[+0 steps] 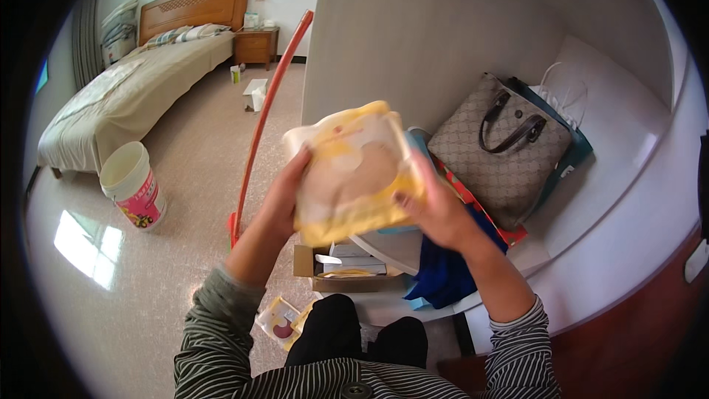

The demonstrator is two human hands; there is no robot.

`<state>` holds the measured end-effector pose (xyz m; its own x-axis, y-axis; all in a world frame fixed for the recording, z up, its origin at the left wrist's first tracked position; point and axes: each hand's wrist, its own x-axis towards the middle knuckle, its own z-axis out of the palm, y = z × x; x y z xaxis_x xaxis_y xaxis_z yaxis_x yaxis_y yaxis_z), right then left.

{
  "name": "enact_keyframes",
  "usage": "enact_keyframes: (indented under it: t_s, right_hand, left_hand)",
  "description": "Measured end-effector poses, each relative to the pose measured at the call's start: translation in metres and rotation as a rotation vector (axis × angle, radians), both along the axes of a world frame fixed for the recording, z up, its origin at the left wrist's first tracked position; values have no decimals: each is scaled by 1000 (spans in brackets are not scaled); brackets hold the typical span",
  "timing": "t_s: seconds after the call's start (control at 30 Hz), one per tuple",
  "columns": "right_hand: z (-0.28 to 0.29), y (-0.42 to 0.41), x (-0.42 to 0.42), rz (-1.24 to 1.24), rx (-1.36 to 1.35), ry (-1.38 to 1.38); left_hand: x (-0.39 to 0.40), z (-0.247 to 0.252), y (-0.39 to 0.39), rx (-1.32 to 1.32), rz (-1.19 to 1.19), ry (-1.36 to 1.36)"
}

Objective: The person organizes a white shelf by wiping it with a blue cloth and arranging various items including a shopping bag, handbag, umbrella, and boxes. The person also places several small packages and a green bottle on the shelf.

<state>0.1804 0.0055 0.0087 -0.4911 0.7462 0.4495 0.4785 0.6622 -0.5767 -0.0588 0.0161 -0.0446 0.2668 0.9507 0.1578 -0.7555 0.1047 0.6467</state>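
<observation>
Between my two hands is a yellow and white plastic package (354, 172), blurred by motion, its printed front facing up. My left hand (285, 188) grips its left edge, and my right hand (435, 199) holds the right edge with the thumb on the front. Below it an open cardboard box (360, 284) holds several flat white and grey items. Similar yellow and white packages (279, 318) lie on the floor beside my left knee. Close to my right wrist hangs dark blue cloth (443, 271).
A patterned handbag (498, 144) with dark handles leans inside the grey-white cabinet (421, 27), over a teal bag (581, 149). To the left, a red pole (271, 100) rises from the floor. Beyond stand a white and pink bucket (133, 183), a bed (144, 83) and a wooden nightstand (255, 47).
</observation>
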Motion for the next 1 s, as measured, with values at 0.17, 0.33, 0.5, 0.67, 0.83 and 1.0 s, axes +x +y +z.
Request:
enact_keyframes:
  t_s: [0.17,0.33,0.5,0.67,0.83,1.0]
  right_hand:
    - [2,60,49,-221,-370,222]
    - [-31,83,80,-402,-210,-299]
    - [-16,54,45,-593,-32,-563]
    - [-18,52,37,-697,43,-643]
    - [-28,48,21,-522,513,-490]
    - [-40,52,44,-435,789,-321]
  left_hand:
    - [57,16,71,-3,250,350]
    - [87,-19,98,73,434,652]
    - [101,-14,75,61,388,573]
    - [88,-24,84,195,313,826]
    - [48,-20,76,239,187,838]
    - [-16,-47,45,233,612,471]
